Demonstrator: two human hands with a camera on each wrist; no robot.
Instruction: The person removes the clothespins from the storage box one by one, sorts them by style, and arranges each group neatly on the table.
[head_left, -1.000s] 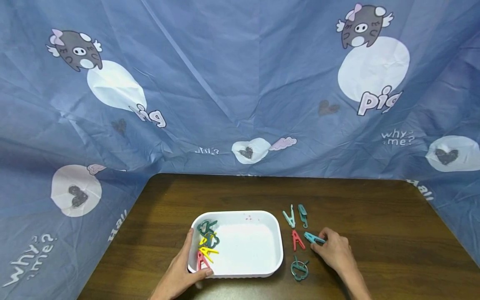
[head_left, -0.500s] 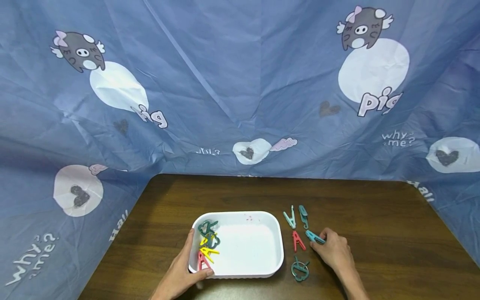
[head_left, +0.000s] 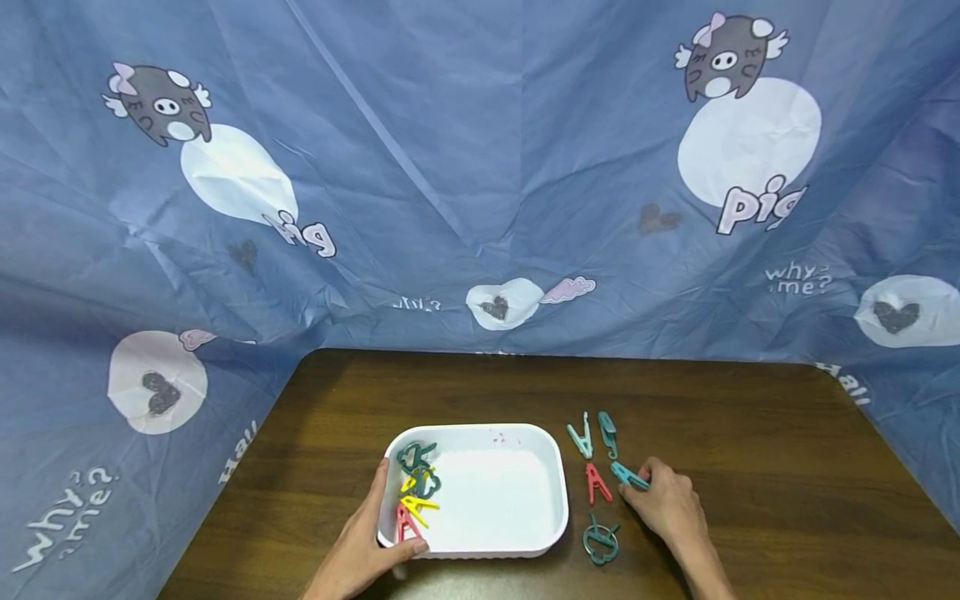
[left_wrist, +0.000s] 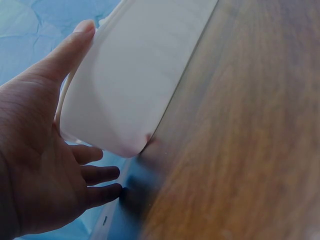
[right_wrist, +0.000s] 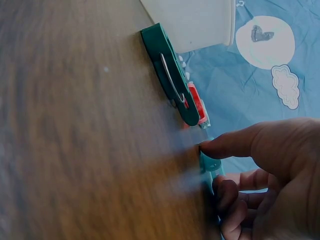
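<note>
A: Backdrop?
B: Blue printed cloth [head_left: 420, 100], behind the brown wood surface [head_left: 787, 467].
A: On the surface?
B: White tray [head_left: 502, 492], just left of the loose clips.
A: Left hand [head_left: 363, 533]?
B: Grip closed on the tray's near left corner. Thumb at near rim, other side of the hand along left wall. Left wrist view: three fingers loosely bent, apart from the tray.
A: Right hand [head_left: 669, 504]?
B: Grip pinching the blue clip [head_left: 624, 474], right of the tray. Resting or lifted: can't tell.
A: Other loose clips?
B: Round green clip [head_left: 600, 533] nearest the person. Beyond it red clip [head_left: 591, 473], then mint clip [head_left: 586, 450] and hooked teal clip [head_left: 607, 423] side by side.
A: Inside the tray?
B: Bunched along left wall, far to near: two dark green clips [head_left: 427, 483], two yellow clips [head_left: 418, 505], one pink-red clip [head_left: 403, 518].
</note>
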